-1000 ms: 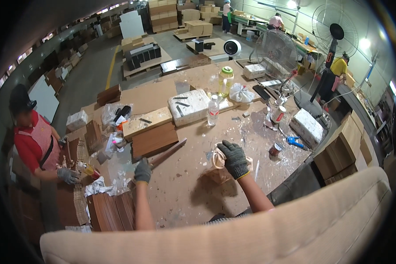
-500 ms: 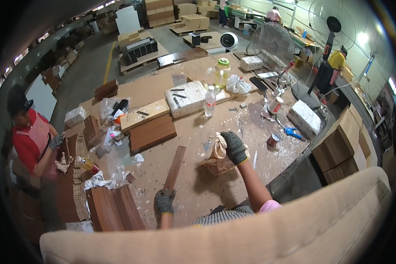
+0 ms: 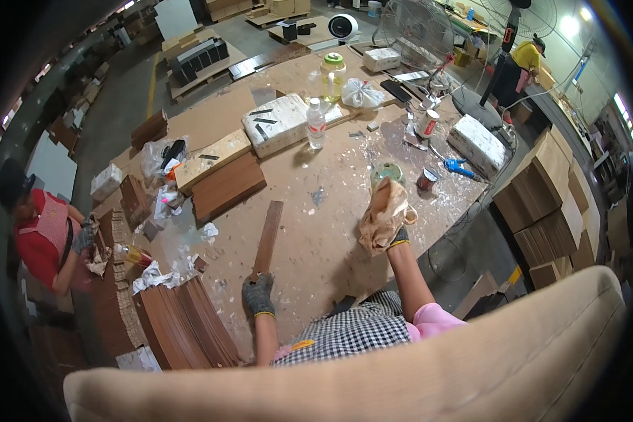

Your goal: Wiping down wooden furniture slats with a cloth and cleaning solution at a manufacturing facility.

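My gloved left hand [image 3: 259, 294] closes around the near end of a flat brown wooden strip [image 3: 269, 232], which points away across the table. To the right, a crumpled tan cloth [image 3: 384, 219] hangs in my right hand [image 3: 401, 238]; the cloth covers most of its fingers, and only the glove's cuff area shows. Just beyond the cloth is a round greenish thing [image 3: 387, 171], partly hidden by it. An opened can [image 3: 426, 178] stands to the right of it. A stack of brown wooden boards [image 3: 183, 320] lies beside my left arm.
A clear bottle [image 3: 316, 125], a green-lidded jug [image 3: 333, 76] and white wrapped blocks [image 3: 276, 123] stand farther back. At right are a blue-handled tool [image 3: 458, 167], a fan [image 3: 485, 105] and cardboard stacks [image 3: 538, 190]. A co-worker in red [image 3: 42, 235] works at the left.
The view has shifted. My right hand has moved right with the cloth, which now hangs over the hand. My left hand still grips the strip. The greenish round thing has come into sight.
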`<move>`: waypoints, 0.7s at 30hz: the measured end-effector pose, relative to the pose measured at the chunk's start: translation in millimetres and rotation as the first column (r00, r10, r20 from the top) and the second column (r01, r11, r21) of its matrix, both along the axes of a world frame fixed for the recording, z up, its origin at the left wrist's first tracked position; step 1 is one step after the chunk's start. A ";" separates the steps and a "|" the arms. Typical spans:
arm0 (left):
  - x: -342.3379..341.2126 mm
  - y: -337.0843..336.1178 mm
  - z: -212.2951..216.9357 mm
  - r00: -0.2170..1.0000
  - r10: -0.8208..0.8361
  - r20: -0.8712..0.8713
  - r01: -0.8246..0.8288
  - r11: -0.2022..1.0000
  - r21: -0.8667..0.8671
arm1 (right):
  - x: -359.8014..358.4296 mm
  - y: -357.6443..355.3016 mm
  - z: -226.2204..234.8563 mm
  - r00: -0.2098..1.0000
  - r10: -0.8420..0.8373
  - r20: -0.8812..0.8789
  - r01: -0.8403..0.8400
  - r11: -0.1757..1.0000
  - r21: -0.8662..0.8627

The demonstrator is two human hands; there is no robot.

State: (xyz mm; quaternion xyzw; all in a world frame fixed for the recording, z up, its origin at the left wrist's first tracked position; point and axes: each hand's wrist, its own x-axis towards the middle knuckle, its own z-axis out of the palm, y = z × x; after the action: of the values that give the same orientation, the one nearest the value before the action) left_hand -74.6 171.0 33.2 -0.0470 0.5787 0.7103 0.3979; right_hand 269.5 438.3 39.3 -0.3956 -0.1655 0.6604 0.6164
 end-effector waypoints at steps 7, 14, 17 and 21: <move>5.1 -38.7 -6.8 0.996 0.071 -0.050 -0.068 0.996 0.064 | -29.7 2.7 54.8 0.078 -0.161 0.984 -0.323 0.929 0.178; 12.6 -67.8 -10.8 0.725 -0.095 -0.682 -0.019 0.987 -0.158 | -85.2 -20.1 117.6 0.125 -0.564 0.816 -0.819 0.406 0.406; 15.2 -76.5 -10.0 0.734 -0.092 -0.673 0.007 0.992 -0.127 | -66.3 -21.0 149.1 0.237 -0.505 0.830 -0.669 0.534 0.516; 16.1 -79.5 -15.0 0.440 -0.333 -0.834 -0.039 0.921 -0.388 | -62.8 -50.5 169.7 0.449 -0.211 0.868 -0.617 0.629 0.472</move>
State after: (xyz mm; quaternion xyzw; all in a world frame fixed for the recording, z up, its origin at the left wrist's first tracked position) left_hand -58.5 91.5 18.2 0.3121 0.8183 0.4755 0.0826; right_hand 206.7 387.7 209.0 -0.3559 -0.7598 0.3085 0.4481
